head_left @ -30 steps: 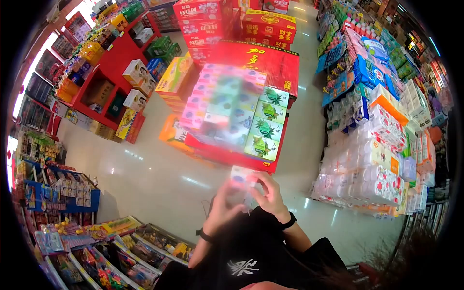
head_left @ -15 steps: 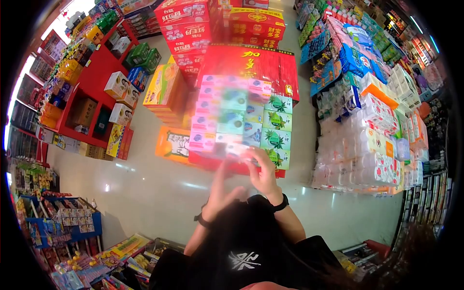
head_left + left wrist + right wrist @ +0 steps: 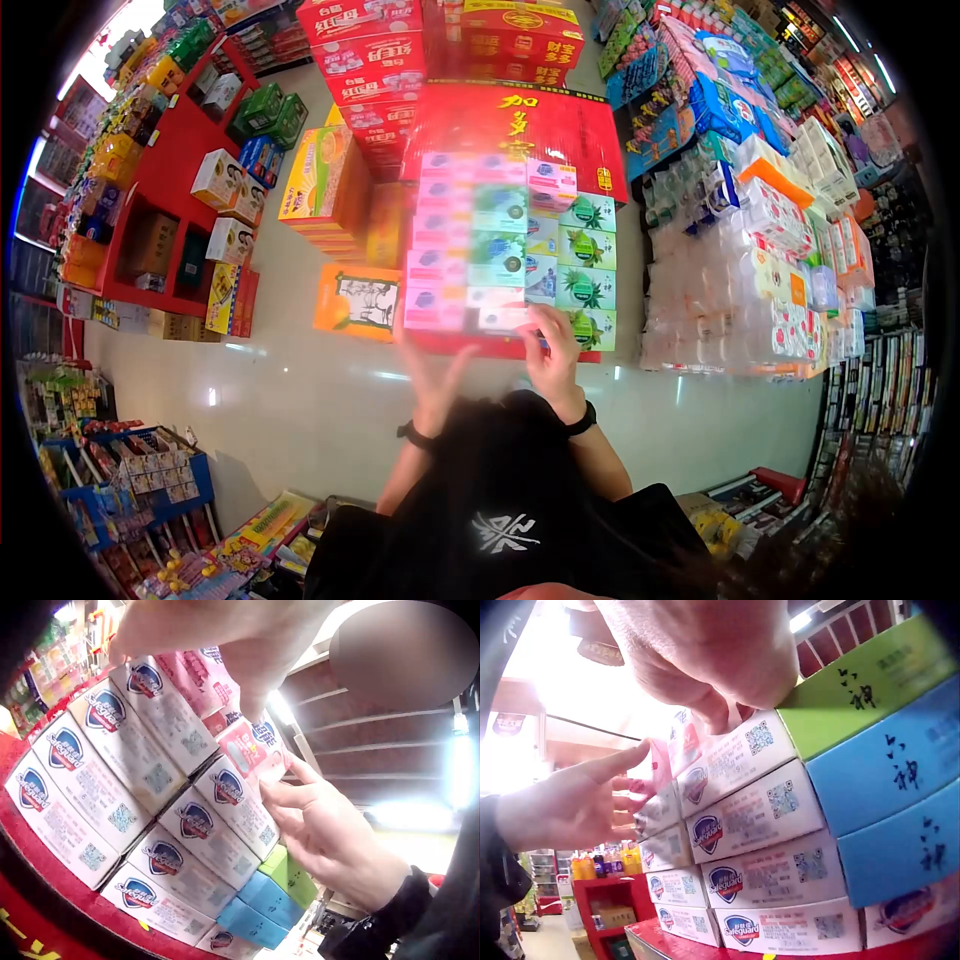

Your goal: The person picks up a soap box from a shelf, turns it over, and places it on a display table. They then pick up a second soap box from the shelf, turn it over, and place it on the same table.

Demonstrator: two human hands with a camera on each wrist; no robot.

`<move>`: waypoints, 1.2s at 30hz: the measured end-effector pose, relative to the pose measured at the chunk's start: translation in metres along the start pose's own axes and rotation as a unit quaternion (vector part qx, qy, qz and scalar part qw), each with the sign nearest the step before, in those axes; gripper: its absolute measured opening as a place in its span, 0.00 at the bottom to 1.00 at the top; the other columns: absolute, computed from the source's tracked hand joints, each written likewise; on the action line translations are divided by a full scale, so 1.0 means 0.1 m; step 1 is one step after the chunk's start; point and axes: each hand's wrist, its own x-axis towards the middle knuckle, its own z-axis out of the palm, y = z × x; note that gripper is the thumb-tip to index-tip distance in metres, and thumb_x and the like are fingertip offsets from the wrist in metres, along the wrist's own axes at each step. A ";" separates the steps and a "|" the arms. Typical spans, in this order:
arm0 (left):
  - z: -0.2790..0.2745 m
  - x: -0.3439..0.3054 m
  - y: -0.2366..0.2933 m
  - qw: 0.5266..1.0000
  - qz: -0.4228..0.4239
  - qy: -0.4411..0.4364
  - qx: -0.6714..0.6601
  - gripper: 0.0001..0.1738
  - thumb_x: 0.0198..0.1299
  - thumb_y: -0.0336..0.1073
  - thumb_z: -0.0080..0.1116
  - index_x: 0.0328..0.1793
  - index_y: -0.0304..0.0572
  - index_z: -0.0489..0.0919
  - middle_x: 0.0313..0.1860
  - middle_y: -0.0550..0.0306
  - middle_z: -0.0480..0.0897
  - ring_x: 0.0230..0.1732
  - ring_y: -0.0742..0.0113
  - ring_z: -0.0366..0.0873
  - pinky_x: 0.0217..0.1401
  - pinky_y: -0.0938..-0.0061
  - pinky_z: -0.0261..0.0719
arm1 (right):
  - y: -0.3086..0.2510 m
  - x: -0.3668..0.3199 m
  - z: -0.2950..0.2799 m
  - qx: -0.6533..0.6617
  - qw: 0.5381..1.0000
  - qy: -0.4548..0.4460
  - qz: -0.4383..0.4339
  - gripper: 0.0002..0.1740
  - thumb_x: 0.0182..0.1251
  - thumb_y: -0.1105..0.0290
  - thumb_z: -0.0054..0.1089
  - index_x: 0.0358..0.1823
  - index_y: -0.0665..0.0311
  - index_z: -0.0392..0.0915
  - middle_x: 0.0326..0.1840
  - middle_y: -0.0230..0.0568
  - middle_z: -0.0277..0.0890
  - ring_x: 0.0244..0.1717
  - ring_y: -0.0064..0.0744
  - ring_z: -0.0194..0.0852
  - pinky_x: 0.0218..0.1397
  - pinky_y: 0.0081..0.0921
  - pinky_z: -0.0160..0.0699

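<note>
My right hand (image 3: 552,348) pinches a small pink-and-white soap pack (image 3: 249,748) at the near edge of the stack, on top of white Safeguard soap boxes (image 3: 769,862). In the head view this pack (image 3: 498,312) lies at the front of the middle column. My left hand (image 3: 428,375) is at the stack's front left corner, thumb spread away from its fingers. Seen from the right wrist, the left hand (image 3: 570,801) has extended fingers right at a pink pack (image 3: 654,769) on the stack's side. Pink packs (image 3: 435,270) and green-and-white boxes (image 3: 497,235) fill the neighbouring rows.
Green-labelled boxes (image 3: 587,250) line the stack's right side. Behind stand a large red carton (image 3: 560,130) and red drink boxes (image 3: 365,60). An orange box (image 3: 335,300) sits on the left, bagged tissue rolls (image 3: 730,310) on the right, and a red shelf (image 3: 165,190) farther left.
Both hands have moved forward from near the body to the stack's front edge. The pack in the right hand has come onto the stack. The left hand has moved left, away from it.
</note>
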 end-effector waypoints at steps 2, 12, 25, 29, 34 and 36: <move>0.08 -0.01 -0.06 1.000 -0.009 0.005 -0.007 0.65 0.47 0.35 0.82 0.82 0.35 0.45 0.79 0.41 0.55 0.80 0.51 0.53 0.82 0.57 0.52 | -0.02 -0.01 0.03 0.014 1.000 0.007 0.026 0.23 0.63 0.85 0.63 0.60 0.68 0.77 0.54 0.52 0.79 0.48 0.46 0.83 0.48 0.32 0.84; 0.20 0.03 -0.20 0.998 -0.032 0.035 -0.035 0.56 0.48 0.26 0.78 0.78 0.36 0.50 0.72 0.44 0.61 0.73 0.55 0.61 0.78 0.61 0.58 | -0.18 0.00 0.09 -0.015 0.996 -0.007 0.083 0.19 0.60 0.84 0.66 0.54 0.71 0.81 0.50 0.52 0.84 0.48 0.49 0.84 0.51 0.34 0.82; 0.11 0.03 -0.48 0.999 0.004 0.037 -0.028 0.47 0.50 0.23 0.76 0.73 0.36 0.60 0.66 0.49 0.70 0.67 0.61 0.70 0.70 0.66 0.70 | -0.26 0.11 0.06 -0.022 0.997 -0.010 0.071 0.13 0.57 0.84 0.69 0.44 0.69 0.85 0.52 0.50 0.84 0.50 0.49 0.83 0.52 0.34 0.82; 0.10 0.04 -0.46 0.999 0.001 0.034 -0.036 0.44 0.51 0.22 0.75 0.72 0.36 0.61 0.65 0.49 0.72 0.65 0.62 0.72 0.67 0.68 0.73 | -0.20 0.08 0.08 -0.026 0.997 -0.009 0.070 0.13 0.56 0.84 0.69 0.44 0.69 0.85 0.51 0.48 0.85 0.49 0.47 0.83 0.50 0.33 0.82; 0.11 0.04 -0.48 0.998 0.010 0.041 -0.040 0.42 0.52 0.21 0.75 0.70 0.36 0.62 0.65 0.49 0.72 0.65 0.62 0.72 0.66 0.68 0.73 | -0.20 0.10 0.07 -0.020 0.997 -0.009 0.068 0.15 0.55 0.84 0.70 0.46 0.68 0.85 0.51 0.46 0.85 0.48 0.45 0.84 0.49 0.32 0.82; 0.10 0.04 -0.49 0.999 0.011 0.037 -0.027 0.42 0.52 0.21 0.75 0.70 0.36 0.62 0.65 0.49 0.71 0.65 0.62 0.71 0.67 0.67 0.72 | -0.23 0.12 0.07 -0.015 0.997 -0.003 0.071 0.16 0.56 0.84 0.70 0.47 0.67 0.86 0.51 0.46 0.85 0.47 0.45 0.84 0.49 0.32 0.82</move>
